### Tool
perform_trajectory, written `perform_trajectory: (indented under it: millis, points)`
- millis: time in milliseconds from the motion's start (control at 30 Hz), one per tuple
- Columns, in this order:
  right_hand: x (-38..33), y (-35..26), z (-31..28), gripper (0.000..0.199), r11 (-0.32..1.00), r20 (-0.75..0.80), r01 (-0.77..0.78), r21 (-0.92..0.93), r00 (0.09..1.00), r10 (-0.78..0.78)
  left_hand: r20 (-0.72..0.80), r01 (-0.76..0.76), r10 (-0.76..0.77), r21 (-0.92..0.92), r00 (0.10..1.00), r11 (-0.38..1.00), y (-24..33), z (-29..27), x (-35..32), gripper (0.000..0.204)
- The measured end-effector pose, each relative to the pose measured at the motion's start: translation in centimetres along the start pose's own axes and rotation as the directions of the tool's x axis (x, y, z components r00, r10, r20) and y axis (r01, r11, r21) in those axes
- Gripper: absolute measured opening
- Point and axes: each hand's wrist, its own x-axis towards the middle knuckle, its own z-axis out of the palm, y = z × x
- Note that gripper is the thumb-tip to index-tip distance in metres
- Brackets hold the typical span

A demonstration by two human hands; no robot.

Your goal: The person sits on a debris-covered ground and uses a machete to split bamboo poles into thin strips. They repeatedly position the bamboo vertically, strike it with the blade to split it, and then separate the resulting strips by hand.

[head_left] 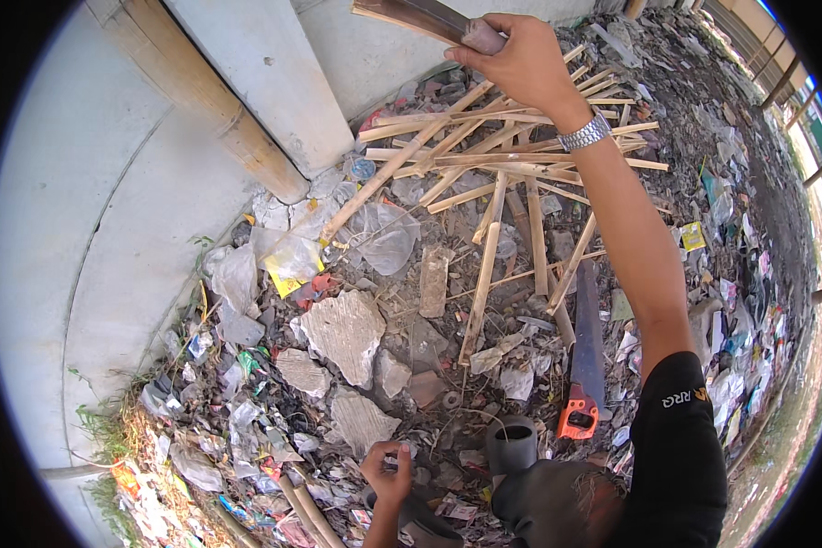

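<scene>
At the top, my right hand (519,62) is closed round the rounded greyish end of a long brown piece (409,16) with a pale lower edge. This piece runs out of view at the upper edge, and its exact kind is unclear. Below the raised arm lies a pile of split bamboo strips (484,169), crossing one another on the littered ground. My left hand (390,470) is low in the middle, beside the broken concrete slabs (361,420). Its fingers are curled in, and nothing shows between them.
A handsaw (586,356) with an orange handle lies right of the strips. A thick bamboo pole (219,110) leans by the pale wall (110,183). Bamboo pieces (309,513) lie at the lower left. Plastic litter (384,237) and rubble surround my dark boots (511,445).
</scene>
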Motion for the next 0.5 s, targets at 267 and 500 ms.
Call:
perform_trajectory:
  millis: [267,500]
  points:
    - [6.3,-19.8,-20.3,0.037,0.852,0.039,0.037,0.523,0.997,-0.067,-0.331,-0.283,0.176,-0.312,0.927,0.907,15.2,-6.1,1.7,0.011]
    - [4.8,-34.2,-25.0,0.047,0.636,-0.084,0.287,0.717,0.940,-0.330,-0.485,-0.491,0.380,-0.122,0.787,0.862,31.0,-15.0,5.8,0.068]
